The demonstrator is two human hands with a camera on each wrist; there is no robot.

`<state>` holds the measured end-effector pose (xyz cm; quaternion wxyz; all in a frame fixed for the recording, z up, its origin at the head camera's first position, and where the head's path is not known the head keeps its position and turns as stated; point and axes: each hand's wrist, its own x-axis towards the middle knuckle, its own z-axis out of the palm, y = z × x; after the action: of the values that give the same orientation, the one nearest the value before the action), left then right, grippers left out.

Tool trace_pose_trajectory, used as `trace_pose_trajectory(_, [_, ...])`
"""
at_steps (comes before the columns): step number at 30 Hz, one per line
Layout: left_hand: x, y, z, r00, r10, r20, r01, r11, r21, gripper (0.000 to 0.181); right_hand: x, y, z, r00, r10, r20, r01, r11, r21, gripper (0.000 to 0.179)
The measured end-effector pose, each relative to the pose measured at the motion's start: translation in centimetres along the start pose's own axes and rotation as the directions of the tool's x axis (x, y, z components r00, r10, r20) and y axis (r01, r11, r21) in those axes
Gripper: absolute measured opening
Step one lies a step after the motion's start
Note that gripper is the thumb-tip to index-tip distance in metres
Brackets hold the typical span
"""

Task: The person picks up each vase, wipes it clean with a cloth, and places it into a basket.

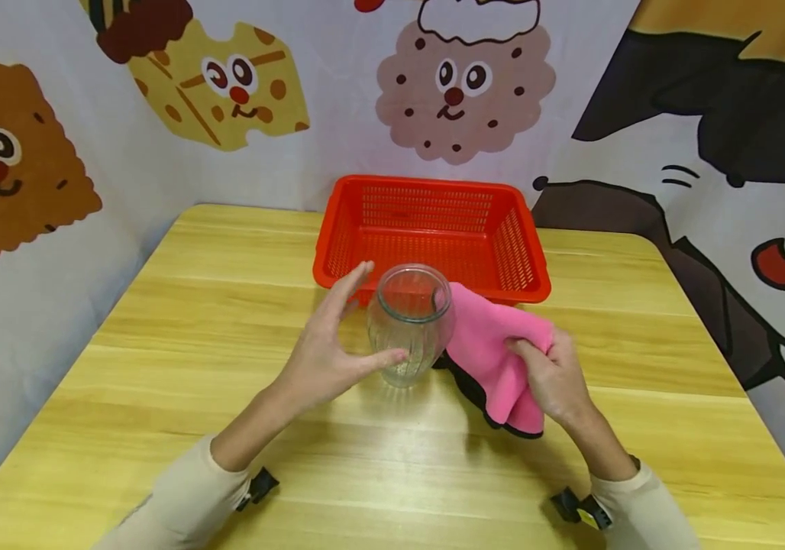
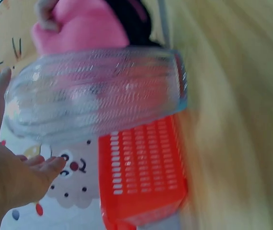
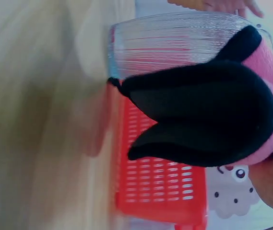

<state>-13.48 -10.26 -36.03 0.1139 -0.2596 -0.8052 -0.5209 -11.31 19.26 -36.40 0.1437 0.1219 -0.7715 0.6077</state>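
Note:
A clear ribbed glass jar [image 1: 411, 336] stands upright on the table, its round rim facing up. My left hand [image 1: 327, 344] is spread beside it, thumb stretched across the jar's front in the head view and fingers raised at its left. In the left wrist view a gap shows between the left hand [image 2: 18, 172] and the glass jar [image 2: 98, 93]. My right hand [image 1: 554, 378] grips a pink cloth [image 1: 492, 344] with a black underside [image 3: 198, 115]. The cloth hangs down in folds, and its upper left corner overlaps the jar's right side.
Behind the jar sits a red plastic basket [image 1: 431, 263] with perforated walls, near the back edge of the wooden table [image 1: 227, 305]. A cloth backdrop [image 1: 337, 99] printed with cartoon snacks hangs behind the table.

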Motion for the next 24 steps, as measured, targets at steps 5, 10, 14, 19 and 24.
trace_pose_trajectory(5, [0.0, -0.1, 1.0, 0.999, -0.045, -0.011, 0.045, 0.999, 0.003, 0.096, 0.4, -0.8, 0.3, 0.988, -0.15, -0.044, 0.154, 0.981, 0.118, 0.044])
trace_pose_trajectory(10, [0.2, -0.2, 1.2, 0.999, -0.044, -0.01, 0.044, 0.999, -0.021, 0.089, 0.5, -1.0, 0.9, 0.984, -0.161, 0.076, 0.156, 0.985, 0.074, 0.046])
trace_pose_trajectory(14, [0.2, -0.2, 1.1, 0.999, -0.032, -0.001, 0.032, 0.999, -0.03, 0.089, 0.3, -0.8, 1.0, 0.982, -0.141, 0.129, 0.135, 0.989, 0.052, 0.046])
trace_pose_trajectory(19, [0.2, -0.3, 0.9, 1.0, -0.02, -0.001, 0.02, 0.999, -0.036, 0.089, 0.2, -0.6, 1.0, 0.981, -0.119, 0.15, 0.114, 0.992, 0.046, 0.041])
trace_pose_trajectory(24, [0.3, -0.3, 0.6, 1.0, -0.013, 0.024, 0.014, 0.999, -0.032, 0.089, 0.1, -0.4, 0.9, 0.981, -0.098, 0.164, 0.092, 0.995, 0.043, 0.038])
